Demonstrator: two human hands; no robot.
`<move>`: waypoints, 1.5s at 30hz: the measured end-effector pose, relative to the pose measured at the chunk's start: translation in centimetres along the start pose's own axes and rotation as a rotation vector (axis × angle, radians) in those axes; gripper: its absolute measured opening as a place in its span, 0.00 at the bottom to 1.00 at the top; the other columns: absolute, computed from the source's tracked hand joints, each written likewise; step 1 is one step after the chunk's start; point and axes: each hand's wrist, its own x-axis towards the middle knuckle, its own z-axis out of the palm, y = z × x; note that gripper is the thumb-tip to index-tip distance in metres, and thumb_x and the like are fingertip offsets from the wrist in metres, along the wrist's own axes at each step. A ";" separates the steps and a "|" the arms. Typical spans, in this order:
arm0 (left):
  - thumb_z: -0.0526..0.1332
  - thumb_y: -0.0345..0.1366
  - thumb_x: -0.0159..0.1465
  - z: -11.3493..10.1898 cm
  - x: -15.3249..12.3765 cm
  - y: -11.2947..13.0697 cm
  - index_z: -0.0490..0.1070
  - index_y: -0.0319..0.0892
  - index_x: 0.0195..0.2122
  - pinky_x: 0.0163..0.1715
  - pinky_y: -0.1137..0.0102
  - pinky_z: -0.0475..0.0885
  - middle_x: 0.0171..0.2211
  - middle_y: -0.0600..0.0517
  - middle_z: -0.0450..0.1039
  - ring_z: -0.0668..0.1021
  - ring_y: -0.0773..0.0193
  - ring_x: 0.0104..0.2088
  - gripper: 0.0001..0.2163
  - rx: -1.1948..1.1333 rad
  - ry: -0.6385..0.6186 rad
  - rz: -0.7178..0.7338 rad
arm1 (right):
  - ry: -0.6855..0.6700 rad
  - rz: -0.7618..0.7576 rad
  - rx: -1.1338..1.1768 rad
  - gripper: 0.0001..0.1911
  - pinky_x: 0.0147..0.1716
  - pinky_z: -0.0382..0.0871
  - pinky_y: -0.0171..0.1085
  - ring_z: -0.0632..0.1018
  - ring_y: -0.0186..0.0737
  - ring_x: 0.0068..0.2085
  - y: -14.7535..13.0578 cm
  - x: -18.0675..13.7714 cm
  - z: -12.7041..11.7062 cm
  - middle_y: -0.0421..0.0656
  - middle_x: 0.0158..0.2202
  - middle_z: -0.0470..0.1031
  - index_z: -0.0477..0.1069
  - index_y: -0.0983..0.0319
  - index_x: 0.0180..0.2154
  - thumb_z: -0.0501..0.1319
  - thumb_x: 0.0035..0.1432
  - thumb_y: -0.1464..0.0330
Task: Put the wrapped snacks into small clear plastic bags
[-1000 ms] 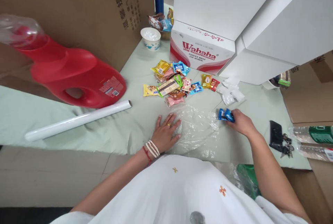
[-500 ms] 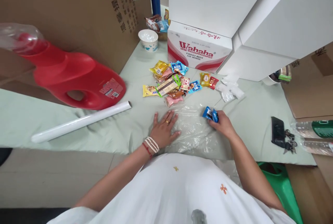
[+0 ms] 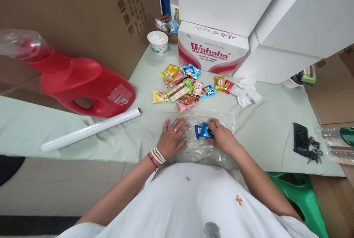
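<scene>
- Through the head view I have two blue packets (image 3: 204,131) over the middle of a clear plastic film (image 3: 199,151), my landmark for everything here.
- Step in hand, as I read it: managing the packets over the film one-handed, the other hand steadying. Done well, I'd want a light pinch, since the wrappers look soft and slick.
- I'd keep the packets low and level. The film is thin and wrinkled, and a dragged corner could bunch it.
- Steady pressure at the film's left edge should count for more than force.
- Left hand (image 3: 173,138): palm down at the film's left edge, fingers spread and pointing away from the wearer, thumb reaching toward the film's middle. It grasps nothing that I can see.
- Right hand (image 3: 222,136): over the film's right half, forearm coming in from the near right, thumb and fingers curled to a pinch on the blue packets. Whether these bear on the film or sit just above it, I cannot tell.
- Snack pile (image 3: 179,91) lies just beyond the film's far left edge; crumpled white plastic (image 3: 247,93) beyond its far right corner. I judge both out of the fingers' way.
</scene>
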 end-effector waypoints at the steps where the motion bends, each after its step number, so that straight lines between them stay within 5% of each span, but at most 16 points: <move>1: 0.54 0.45 0.72 0.0 -0.2 0.0 0.61 0.50 0.71 0.70 0.36 0.39 0.74 0.42 0.56 0.59 0.45 0.74 0.26 -0.004 -0.004 -0.009 | 0.013 -0.002 -0.002 0.33 0.42 0.72 0.40 0.78 0.52 0.56 0.3 -0.3 -0.1 0.50 0.71 0.60 0.64 0.55 0.66 0.67 0.61 0.67; 8: 0.56 0.43 0.71 0.5 0.1 0.5 0.61 0.48 0.71 0.71 0.36 0.39 0.73 0.41 0.57 0.60 0.44 0.73 0.27 0.001 0.023 -0.058 | 0.052 -0.087 -0.042 0.29 0.48 0.74 0.43 0.76 0.53 0.59 -0.9 0.3 -0.5 0.50 0.68 0.64 0.67 0.56 0.66 0.65 0.64 0.68; 12: 0.53 0.33 0.69 -0.5 -0.7 -0.4 0.65 0.49 0.68 0.72 0.40 0.41 0.73 0.45 0.60 0.59 0.49 0.74 0.26 -0.041 0.066 0.069 | 0.061 -0.093 0.047 0.35 0.49 0.76 0.44 0.76 0.54 0.60 -0.3 -0.5 -0.6 0.50 0.71 0.61 0.62 0.53 0.69 0.66 0.63 0.68; 18: 0.58 0.29 0.55 -1.9 -3.4 -2.5 0.61 0.51 0.70 0.72 0.38 0.40 0.73 0.45 0.60 0.62 0.47 0.73 0.38 -0.192 -0.195 0.362 | 0.173 -0.337 0.286 0.31 0.61 0.71 0.50 0.69 0.53 0.65 5.2 -7.8 2.1 0.52 0.68 0.63 0.63 0.53 0.67 0.66 0.66 0.60; 24: 0.58 0.33 0.68 -0.9 -2.5 -2.5 0.78 0.49 0.46 0.70 0.42 0.49 0.60 0.45 0.77 0.73 0.51 0.65 0.11 -0.232 -0.111 0.288 | 0.382 -0.282 0.301 0.10 0.52 0.74 0.50 0.76 0.50 0.54 6.7 -10.2 7.2 0.51 0.57 0.75 0.79 0.56 0.47 0.58 0.71 0.69; 29: 0.54 0.39 0.73 -1.9 0.8 -1.6 0.75 0.45 0.39 0.57 0.57 0.69 0.43 0.46 0.81 0.79 0.56 0.52 0.11 -0.353 -0.017 0.126 | 0.372 -0.237 0.522 0.11 0.44 0.74 0.40 0.79 0.42 0.44 7.1 -7.9 3.7 0.47 0.43 0.78 0.76 0.58 0.43 0.55 0.73 0.65; 34: 0.53 0.41 0.71 -1.8 4.5 -1.5 0.74 0.44 0.34 0.46 0.58 0.70 0.34 0.47 0.78 0.77 0.54 0.41 0.13 -0.230 0.059 -0.123 | 0.245 -0.035 0.493 0.13 0.33 0.67 0.35 0.74 0.38 0.31 8.5 -3.4 0.2 0.41 0.30 0.76 0.76 0.59 0.40 0.55 0.72 0.62; 39: 0.57 0.40 0.68 0.2 6.2 -1.2 0.76 0.43 0.34 0.46 0.55 0.70 0.33 0.45 0.76 0.75 0.50 0.41 0.11 -0.102 0.150 -0.293 | 0.277 0.018 0.099 0.15 0.46 0.67 0.42 0.74 0.50 0.46 8.0 1.2 -1.9 0.52 0.45 0.79 0.79 0.62 0.47 0.56 0.70 0.62; 42: 0.60 0.40 0.66 1.0 6.2 -0.7 0.76 0.41 0.46 0.51 0.52 0.70 0.42 0.41 0.75 0.74 0.46 0.47 0.12 -0.079 0.285 -0.342 | 0.328 0.017 -0.017 0.24 0.53 0.64 0.46 0.70 0.57 0.54 6.5 3.8 -2.9 0.56 0.54 0.76 0.72 0.64 0.61 0.57 0.70 0.58; 45: 0.62 0.40 0.64 1.4 6.1 -0.2 0.69 0.39 0.60 0.56 0.51 0.69 0.51 0.38 0.73 0.73 0.45 0.53 0.23 -0.130 0.379 -0.330 | 0.182 0.070 -0.062 0.30 0.52 0.65 0.46 0.70 0.58 0.55 5.2 6.2 -2.9 0.56 0.52 0.77 0.69 0.65 0.64 0.64 0.65 0.60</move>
